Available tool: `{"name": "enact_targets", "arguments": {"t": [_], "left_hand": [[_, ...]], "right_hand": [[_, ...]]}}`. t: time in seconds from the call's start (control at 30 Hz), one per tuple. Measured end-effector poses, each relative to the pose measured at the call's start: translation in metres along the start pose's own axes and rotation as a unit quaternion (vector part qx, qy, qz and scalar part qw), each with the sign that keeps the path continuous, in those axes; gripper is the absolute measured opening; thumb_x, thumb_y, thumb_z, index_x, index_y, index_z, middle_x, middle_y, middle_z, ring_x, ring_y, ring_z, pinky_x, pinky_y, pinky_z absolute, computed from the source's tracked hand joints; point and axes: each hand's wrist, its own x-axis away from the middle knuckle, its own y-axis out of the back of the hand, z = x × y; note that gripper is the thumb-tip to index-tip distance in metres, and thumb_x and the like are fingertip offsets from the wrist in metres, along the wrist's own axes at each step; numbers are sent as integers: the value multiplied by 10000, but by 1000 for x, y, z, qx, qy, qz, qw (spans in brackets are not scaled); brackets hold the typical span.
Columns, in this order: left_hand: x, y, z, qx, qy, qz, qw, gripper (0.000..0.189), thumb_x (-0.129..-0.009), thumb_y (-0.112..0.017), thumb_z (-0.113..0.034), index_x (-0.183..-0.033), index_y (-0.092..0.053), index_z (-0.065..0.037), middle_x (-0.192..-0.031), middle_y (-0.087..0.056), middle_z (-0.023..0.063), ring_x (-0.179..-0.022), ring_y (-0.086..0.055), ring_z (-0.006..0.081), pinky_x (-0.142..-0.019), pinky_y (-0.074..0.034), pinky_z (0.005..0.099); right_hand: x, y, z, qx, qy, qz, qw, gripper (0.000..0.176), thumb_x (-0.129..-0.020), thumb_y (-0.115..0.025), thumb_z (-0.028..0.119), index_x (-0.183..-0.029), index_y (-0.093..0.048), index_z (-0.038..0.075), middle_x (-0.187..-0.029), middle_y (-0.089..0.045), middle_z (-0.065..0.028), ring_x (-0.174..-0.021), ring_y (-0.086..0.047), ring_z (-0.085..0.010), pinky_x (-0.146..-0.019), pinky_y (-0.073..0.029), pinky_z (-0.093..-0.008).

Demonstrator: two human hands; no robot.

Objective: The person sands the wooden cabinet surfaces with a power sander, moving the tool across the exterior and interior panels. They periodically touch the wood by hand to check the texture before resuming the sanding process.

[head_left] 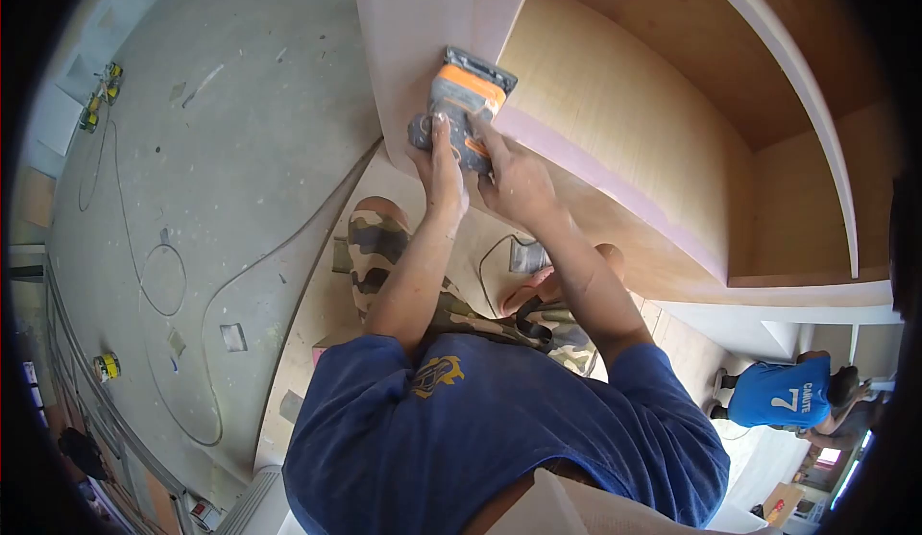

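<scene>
An orange and grey electric sander (pixel 468 93) is in front of me, tilted with its dark flat pad at the far end, close against the pale wooden panel (pixel 413 16). My left hand (pixel 444 172) is closed round the near end of its body, thumb along the top. From the other side, my right hand (pixel 519 184) grips it too, index finger stretched along the casing and the other fingers curled. Just right of the sander runs the front edge of an open wooden cabinet (pixel 615 84).
A cable (pixel 279 247) trails over the grey floor (pixel 259 151) at left. Beside my foot lies a grey sanding block-like piece (pixel 527 257). Yellow-green tools (pixel 106 367) stand further left. A person in a blue shirt (pixel 778 393) works at lower right.
</scene>
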Motion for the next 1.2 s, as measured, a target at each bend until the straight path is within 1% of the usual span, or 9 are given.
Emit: {"name": "enact_targets", "arguments": {"t": [0.03, 0.2, 0.3, 0.47, 0.53, 0.7, 0.87, 1.1, 1.2], "left_hand": [[-3, -2, -11, -16, -12, 31, 999, 691, -921, -647, -342, -1329, -249, 48, -1294, -428, 195, -1200, -469, 239, -990, -428, 360], [0, -3, -57, -201, -47, 115, 972, 755, -894, -682, -367, -1296, -249, 102, -1251, -453, 245, -1135, -534, 272, -877, -516, 333], [-19, 27, -13, -211, -35, 156, 964, 788, -891, -682, -390, -1304, -234, 108, -1265, -445, 251, -1157, -523, 275, -882, -516, 342], [-1, 24, -1, -191, -38, 131, 972, 733, -918, -644, -357, -1296, -230, 116, -1264, -442, 250, -1129, -530, 258, -883, -509, 326], [-12, 24, -12, -195, -48, 147, 968, 724, -920, -643, -353, -1291, -236, 117, -1254, -449, 249, -1113, -537, 253, -874, -510, 323], [-33, 35, -20, -174, -60, 106, 977, 700, -919, -646, -336, -1276, -254, 122, -1234, -465, 242, -1071, -553, 235, -849, -514, 314], [-28, 54, 20, -152, -23, 129, 980, 705, -944, -622, -313, -1318, -196, 106, -1263, -449, 244, -1122, -535, 253, -890, -502, 331], [-6, 27, 19, -160, -91, 124, 975, 718, -869, -717, -232, -1281, -229, 97, -1199, -492, 225, -1069, -555, 234, -878, -500, 333], [-30, 31, -5, -192, -125, 92, 969, 693, -845, -736, -224, -1260, -280, 93, -1162, -518, 211, -1002, -582, 231, -810, -525, 334]], "right_hand": [[-9, 3, 2, 17, 46, -48, 998, 859, -725, -685, 77, -1475, -271, 136, -1004, -642, -247, -824, -637, -447, -737, -530, -494], [-28, -10, 24, -12, -3, -45, 999, 936, -708, -651, 40, -1505, -176, 169, -858, -657, -255, -772, -641, -449, -710, -526, -510], [-18, -20, 14, 19, -27, -35, 999, 952, -704, -647, 37, -1511, -158, 165, -819, -660, -257, -762, -645, -448, -689, -525, -514], [-11, -21, 6, 85, -86, 22, 992, 934, -713, -646, 48, -1511, -176, 164, -805, -665, -241, -754, -656, -430, -659, -531, -498], [-23, -20, 7, 57, 1, -42, 997, 891, -743, -632, 71, -1510, -195, 196, -754, -663, -196, -688, -667, -389, -602, -537, -485], [-43, -30, 19, 80, 4, -24, 997, 886, -745, -627, 66, -1509, -193, 182, -755, -666, -190, -678, -666, -377, -610, -537, -481], [-27, -44, 4, 105, -43, 35, 993, 852, -768, -609, 98, -1508, -208, 233, -720, -660, -179, -645, -665, -367, -589, -537, -480], [-20, -26, -4, 102, 11, -38, 994, 830, -766, -619, 127, -1499, -240, 218, -679, -655, -160, -609, -661, -361, -551, -532, -469], [-44, -29, 16, 89, -3, -10, 996, 853, -773, -629, 127, -1511, -206, 190, -715, -665, -174, -646, -667, -371, -588, -538, -473]]}}
